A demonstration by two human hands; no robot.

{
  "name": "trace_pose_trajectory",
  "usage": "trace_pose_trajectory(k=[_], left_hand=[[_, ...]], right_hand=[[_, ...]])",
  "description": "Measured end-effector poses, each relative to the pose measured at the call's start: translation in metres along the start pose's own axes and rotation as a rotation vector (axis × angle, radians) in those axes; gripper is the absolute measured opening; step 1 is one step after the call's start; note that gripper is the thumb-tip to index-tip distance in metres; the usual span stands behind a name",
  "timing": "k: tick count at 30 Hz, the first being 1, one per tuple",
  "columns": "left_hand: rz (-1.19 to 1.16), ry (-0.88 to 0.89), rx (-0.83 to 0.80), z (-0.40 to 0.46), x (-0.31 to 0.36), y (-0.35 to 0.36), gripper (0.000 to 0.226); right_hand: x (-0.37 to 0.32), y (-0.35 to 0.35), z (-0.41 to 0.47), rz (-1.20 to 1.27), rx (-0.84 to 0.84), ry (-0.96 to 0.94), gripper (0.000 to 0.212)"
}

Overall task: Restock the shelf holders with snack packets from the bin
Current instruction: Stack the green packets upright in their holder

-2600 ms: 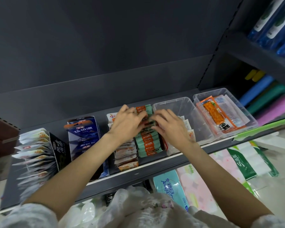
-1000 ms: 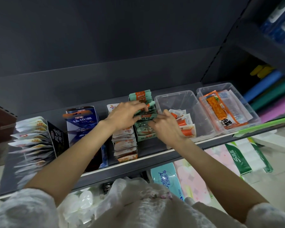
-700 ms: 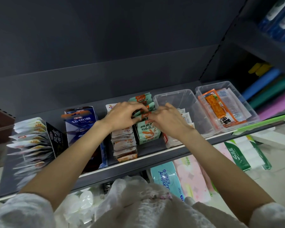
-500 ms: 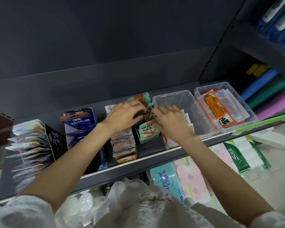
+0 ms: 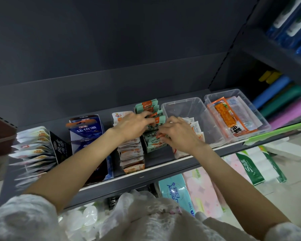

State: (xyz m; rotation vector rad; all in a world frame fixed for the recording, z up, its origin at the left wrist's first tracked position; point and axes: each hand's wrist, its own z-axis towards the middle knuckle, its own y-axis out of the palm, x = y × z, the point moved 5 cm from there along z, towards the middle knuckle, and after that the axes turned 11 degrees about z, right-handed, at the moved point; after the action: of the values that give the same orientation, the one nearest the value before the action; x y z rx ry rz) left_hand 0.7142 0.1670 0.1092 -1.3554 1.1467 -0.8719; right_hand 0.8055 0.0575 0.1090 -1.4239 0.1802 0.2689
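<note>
A row of green and orange snack packets [image 5: 147,106] stands in a narrow holder on the grey shelf [image 5: 163,166]. My left hand [image 5: 132,126] reaches in from the left and its curled fingers pinch the packets in the middle of the row. My right hand [image 5: 178,134] comes from the right and pinches the front packets [image 5: 154,145] of the same row. A clear plastic bin [image 5: 186,108] just right of the row holds white and orange packets, mostly hidden behind my right hand.
Left of the green row stand a holder of orange and white packets [image 5: 131,156], a blue box [image 5: 87,131] and a fan of white sachets [image 5: 32,150]. A second clear bin [image 5: 233,117] sits at the right. Tissue packs [image 5: 175,192] lie on the lower shelf.
Both hands stayed on the green packet row, shifting along it and pressing the packets together. My right hand moved from the front of the row back toward its middle.
</note>
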Motion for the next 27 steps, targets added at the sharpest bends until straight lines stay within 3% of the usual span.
trace_pose_trajectory(k=[4,8,11,14,23,27], left_hand=[[-0.158,-0.047,0.115,0.003,0.001,-0.004,0.044],[-0.278,-0.084,0.095,-0.002,-0.005,-0.003,0.040],[-0.247,0.014,0.048,-0.004,0.000,-0.004,0.040],[-0.202,0.040,0.049,-0.007,0.003,-0.004,0.041],[-0.184,0.059,0.005,-0.012,0.001,-0.010,0.035],[-0.151,0.031,0.129,-0.031,0.007,-0.013,0.029]], right_hand=[[-0.001,0.001,0.003,0.108,-0.026,0.041,0.015],[-0.005,-0.007,0.002,0.056,0.122,0.037,0.020],[-0.011,-0.001,-0.001,-0.059,0.120,0.051,0.040],[-0.016,0.003,-0.010,-0.113,0.150,0.082,0.042],[-0.027,-0.004,-0.032,0.192,0.179,0.366,0.052],[-0.039,0.012,-0.044,0.345,0.224,0.456,0.053]])
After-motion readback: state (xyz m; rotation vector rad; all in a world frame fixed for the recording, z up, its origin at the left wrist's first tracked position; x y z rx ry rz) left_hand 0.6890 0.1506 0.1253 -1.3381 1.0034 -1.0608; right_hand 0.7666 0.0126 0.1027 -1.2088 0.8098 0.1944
